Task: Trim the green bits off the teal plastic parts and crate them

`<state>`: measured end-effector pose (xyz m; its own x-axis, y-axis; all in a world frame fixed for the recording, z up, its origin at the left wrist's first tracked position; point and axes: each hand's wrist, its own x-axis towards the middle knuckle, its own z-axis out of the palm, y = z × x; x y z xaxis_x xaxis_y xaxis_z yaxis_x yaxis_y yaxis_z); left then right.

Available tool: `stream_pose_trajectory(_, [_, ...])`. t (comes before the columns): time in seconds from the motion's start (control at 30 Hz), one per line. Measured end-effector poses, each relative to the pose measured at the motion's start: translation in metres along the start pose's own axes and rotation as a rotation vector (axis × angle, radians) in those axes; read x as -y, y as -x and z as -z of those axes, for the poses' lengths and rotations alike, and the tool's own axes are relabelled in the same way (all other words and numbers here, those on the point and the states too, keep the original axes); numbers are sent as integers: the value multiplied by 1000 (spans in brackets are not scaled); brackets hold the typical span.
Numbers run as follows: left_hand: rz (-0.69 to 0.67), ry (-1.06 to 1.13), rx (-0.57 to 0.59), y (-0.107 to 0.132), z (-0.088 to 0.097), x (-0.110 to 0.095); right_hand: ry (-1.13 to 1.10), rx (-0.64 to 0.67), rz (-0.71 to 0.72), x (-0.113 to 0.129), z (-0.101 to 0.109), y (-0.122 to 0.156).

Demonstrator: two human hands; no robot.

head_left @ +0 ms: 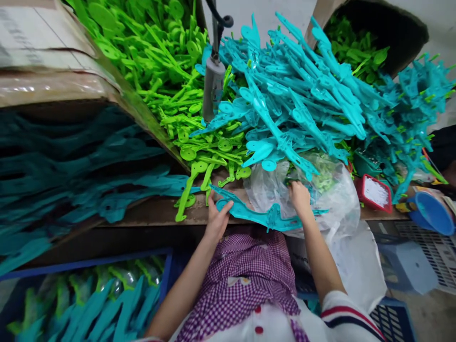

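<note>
A: Entered what at the centre of the frame?

B: Logged one long turquoise plastic moulding [272,216], slender toward both ends. Ran aslant, left end higher, just above a purple checked apron [245,266].

A: Recorded the left hand [218,217] how?

B: Listed as grasping the moulding near its left end, thumb laid over it.

A: Recorded the right hand [299,195] likewise?

B: Placed right of centre, at a clear plastic bag [347,209] with small green parts [324,173] inside. Found fingertips partly hidden; could not tell whether clenched or released. Noted right forearm crossing in front of the moulding's right end.

A: Catalogued what beyond the hands?

B: Itemised one heap of lime-green plastic pieces [178,85], upper left to centre; one heap of turquoise mouldings [299,90], upper centre to right; one grey corded tool [213,90], hanging upright at upper centre.

A: Added what at the edges?

B: Registered one cardboard box [60,88] at left, above dark-shaded turquoise pieces [71,166]; one blue crate [168,270] at lower left, filled with turquoise-and-green items [96,308]; one red tray [378,206] of small white pieces [375,191] at right; one blue bowl [432,213], tilted, farther right.
</note>
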<state>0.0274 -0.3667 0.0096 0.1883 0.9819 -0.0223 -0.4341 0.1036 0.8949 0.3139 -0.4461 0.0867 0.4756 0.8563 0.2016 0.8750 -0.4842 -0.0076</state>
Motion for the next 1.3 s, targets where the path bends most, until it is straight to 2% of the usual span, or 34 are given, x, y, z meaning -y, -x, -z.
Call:
stream_pose_trajectory(0.13, [-433,-527,-187,13,2,2,13,-31,30,-4,-5,2])
stream_pose_trajectory(0.17, [-564,-659,-207,18,2,1,-1,-66,30,-4,-8,3])
stream_pose_trajectory(0.2, [-692,-784,-175,23,2,0,-21,-109,28,-5,-11,5])
stream_pose_trajectory(0.23, [-809,-903,-72,29,0,0,-45,-155,30,-6,-14,6])
stream_pose_trajectory(0.3, [-957,-1104,307,38,-5,1,-97,-230,53,-7,-19,9])
stream_pose_trajectory(0.33, [-974,-1182,508,42,-9,3,-120,-258,73,-8,-19,11])
stream_pose_trajectory(0.37, [-963,-1248,659,44,-13,6,-138,-285,95,-10,-18,13])
stream_pose_trajectory(0.4, [-938,-1300,740,44,-16,9,-156,-311,117,-10,-14,16])
stream_pose_trajectory(0.53, [-887,-1392,726,38,-25,17,-328,-371,202,0,16,42])
stream_pose_trajectory(0.6, [-890,-1397,716,35,-25,19,-553,-306,240,22,33,61])
stream_pose_trajectory(0.7, [-876,-1402,701,35,-24,23,-973,-102,251,75,47,73])
stream_pose_trajectory(0.83, [-812,-1423,730,35,-22,30,-1338,128,245,151,43,44])
stream_pose_trajectory(0.93, [-788,-1420,748,34,-21,32,-1431,234,243,181,30,14])
stream_pose_trajectory(1.0, [-789,-1415,742,34,-21,31,-1409,274,209,184,16,4])
stream_pose_trajectory(1.1, [-780,-1419,742,34,-22,27,-1281,260,144,171,-5,7])
stream_pose_trajectory(1.2, [-773,-1430,749,34,-22,27,-1189,298,224,158,-18,17])
stream_pose_trajectory(1.3, [-777,-1433,775,33,-22,28,-1118,301,310,157,-17,24])
